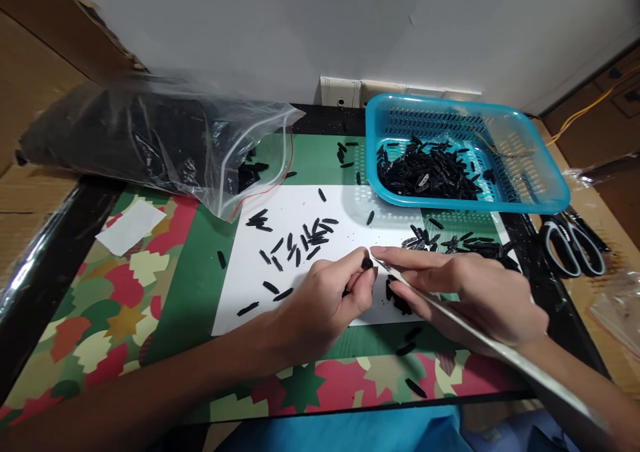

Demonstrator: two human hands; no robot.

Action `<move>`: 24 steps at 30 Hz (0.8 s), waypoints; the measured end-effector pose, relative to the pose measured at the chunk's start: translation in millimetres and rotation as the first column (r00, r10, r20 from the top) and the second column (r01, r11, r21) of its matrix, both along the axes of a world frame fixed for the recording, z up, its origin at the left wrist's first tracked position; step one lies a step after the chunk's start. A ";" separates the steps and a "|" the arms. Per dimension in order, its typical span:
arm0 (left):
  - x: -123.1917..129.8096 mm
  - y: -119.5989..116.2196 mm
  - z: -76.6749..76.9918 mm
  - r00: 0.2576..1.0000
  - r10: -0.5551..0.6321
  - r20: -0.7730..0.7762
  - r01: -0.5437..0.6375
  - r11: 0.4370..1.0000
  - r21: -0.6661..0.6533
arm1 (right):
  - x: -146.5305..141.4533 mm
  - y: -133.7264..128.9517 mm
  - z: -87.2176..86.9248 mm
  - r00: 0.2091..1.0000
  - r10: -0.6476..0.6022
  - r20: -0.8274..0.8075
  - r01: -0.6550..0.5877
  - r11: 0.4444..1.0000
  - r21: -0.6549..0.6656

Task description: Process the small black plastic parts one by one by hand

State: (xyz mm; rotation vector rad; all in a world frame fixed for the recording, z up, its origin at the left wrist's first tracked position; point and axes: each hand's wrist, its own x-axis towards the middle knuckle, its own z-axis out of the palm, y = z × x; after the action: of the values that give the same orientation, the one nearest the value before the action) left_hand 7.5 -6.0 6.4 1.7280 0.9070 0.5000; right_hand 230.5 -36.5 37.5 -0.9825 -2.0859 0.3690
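Observation:
My left hand (340, 289) is closed in a pinch round a small black piece (367, 263), whose end shows between thumb and forefinger. My right hand (470, 292) grips a long, thin, pale tool (505, 352) with a narrow tip; its exact kind is unclear. That tip points at the black piece, very close to it. Under both hands lies a white sheet (235, 292), with several loose slim black pieces (305, 239) scattered to the left. More black pieces (480, 247) are heaped beyond my right hand, and some lie partly hidden beneath it.
A blue plastic basket (467, 207) holding many black pieces stands at the back right. At the back left lies a clear zip bag (165, 132) full of black material. Scissors (570, 245) rest at the right edge, and a paper scrap (131, 227) on the left.

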 end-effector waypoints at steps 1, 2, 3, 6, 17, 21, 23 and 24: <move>-0.3 0.0 -0.6 1.000 -0.006 -0.002 0.006 1.000 -0.010 | -0.3 0.0 0.0 0.999 -0.002 -0.038 0.002 1.000 -0.017; -0.6 0.0 -1.3 1.000 -0.012 -0.003 0.012 1.000 -0.020 | -0.6 0.2 0.0 0.998 0.006 -0.069 -0.009 0.999 -0.038; -0.9 -0.1 -2.0 1.000 -0.018 -0.003 0.018 0.999 -0.027 | -0.7 0.6 0.1 0.995 0.011 -0.099 -0.017 0.998 -0.057; -1.5 -0.3 -3.6 1.000 -0.020 0.001 0.020 1.000 -0.021 | -0.4 2.2 -0.6 0.988 0.023 -0.154 -0.041 0.992 -0.115; -1.2 -0.9 -2.5 1.000 -0.018 0.022 0.018 0.999 -0.029 | 0.1 1.7 1.2 0.984 0.033 -0.174 -0.058 0.988 -0.143; -0.3 -1.4 -0.4 1.000 0.007 0.013 -0.007 0.999 -0.032 | -0.1 1.7 -0.3 0.992 0.009 -0.124 -0.026 0.990 -0.137; -0.2 -1.4 0.4 1.000 0.007 -0.004 -0.007 1.000 -0.029 | -0.4 2.0 -0.9 0.995 0.008 -0.100 -0.019 0.994 -0.104; -0.3 -1.4 0.5 1.000 0.005 -0.012 -0.005 1.000 -0.023 | -0.6 2.2 -0.9 0.996 0.014 -0.084 -0.021 0.996 -0.085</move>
State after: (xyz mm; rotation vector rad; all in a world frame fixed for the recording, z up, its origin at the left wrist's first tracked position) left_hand 7.2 -7.4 6.9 1.7096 0.9226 0.4810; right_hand 230.0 -34.3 36.6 -0.9823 -2.0183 0.5036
